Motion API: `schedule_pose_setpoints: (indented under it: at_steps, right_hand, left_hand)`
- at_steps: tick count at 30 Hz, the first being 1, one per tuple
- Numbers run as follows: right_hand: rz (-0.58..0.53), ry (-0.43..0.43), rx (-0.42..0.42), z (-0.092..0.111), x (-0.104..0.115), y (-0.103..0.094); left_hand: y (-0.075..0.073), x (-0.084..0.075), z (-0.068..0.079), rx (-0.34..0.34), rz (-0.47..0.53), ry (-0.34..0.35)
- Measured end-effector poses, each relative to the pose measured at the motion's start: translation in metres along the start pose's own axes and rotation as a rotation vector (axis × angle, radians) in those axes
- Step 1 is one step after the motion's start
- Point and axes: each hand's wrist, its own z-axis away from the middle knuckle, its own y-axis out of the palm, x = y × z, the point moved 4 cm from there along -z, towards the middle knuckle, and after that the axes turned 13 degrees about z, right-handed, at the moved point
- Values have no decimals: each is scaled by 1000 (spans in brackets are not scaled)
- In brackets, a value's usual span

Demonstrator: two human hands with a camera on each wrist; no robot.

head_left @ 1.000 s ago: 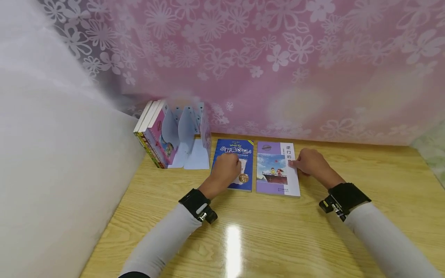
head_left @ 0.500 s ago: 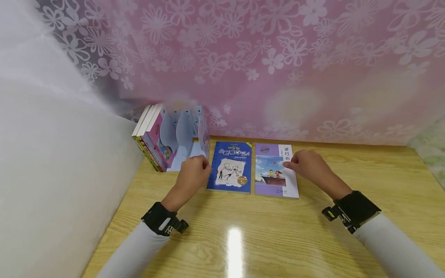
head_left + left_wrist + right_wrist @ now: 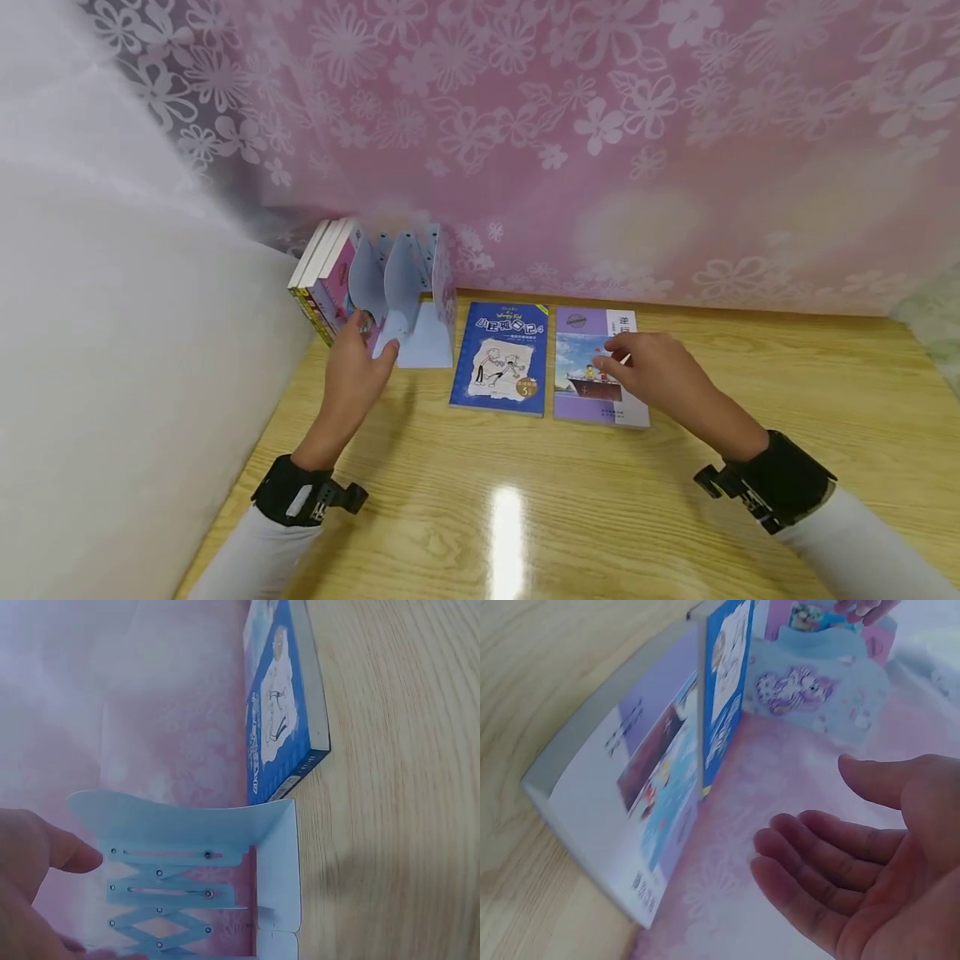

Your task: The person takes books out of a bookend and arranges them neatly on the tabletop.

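My left hand [image 3: 354,379] is raised in front of the light blue book rack [image 3: 412,333], thumb and fingers spread with nothing between them. In the left wrist view the thumb is beside the rack's side panel [image 3: 180,825]; contact cannot be told. Several books [image 3: 322,275] stand leaning at the rack's left end. Above the purple and white book [image 3: 592,408] hovers my right hand [image 3: 660,371]. Its fingers are relaxed and bent a little, holding nothing in the right wrist view. A blue comic book [image 3: 498,358] lies flat between the rack and the purple book.
Everything rests on a wood-grain table [image 3: 600,508] with a bright reflection near the front. A pink flowered cloth [image 3: 562,192] hangs behind it, and a white wall [image 3: 135,375] borders the left side.
My left hand has moved left from the blue comic book to the front of the rack and its fingers have spread. The right hand has shifted slightly left over the purple book.
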Motion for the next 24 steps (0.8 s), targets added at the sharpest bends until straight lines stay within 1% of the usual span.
schedule_pose_setpoints:
  at_steps: [3,5,10,12,18,20,24]
  right_hand:
    - [-12,-11,-18,3,10,-2]
    - [-20,-21,-34,5,17,-4]
    - [-42,-63,-84,9,32,-5]
    - [-40,-89,-109,10,38,-6]
    - [-38,-175,-195,11,54,-5]
    - [-34,-198,-205,12,59,-4]
    - [-13,-219,-213,14,69,-2]
  left_hand:
    - [-5,5,1,-29,70,-30]
    - [-7,7,1,-37,112,-45]
    - [-8,11,0,-47,141,-99]
    - [-7,12,-1,-62,159,-110]
    - [-3,14,-3,-114,208,-89]
    - [-1,14,-3,-132,219,-93]
    - [9,11,-5,-159,221,-119]
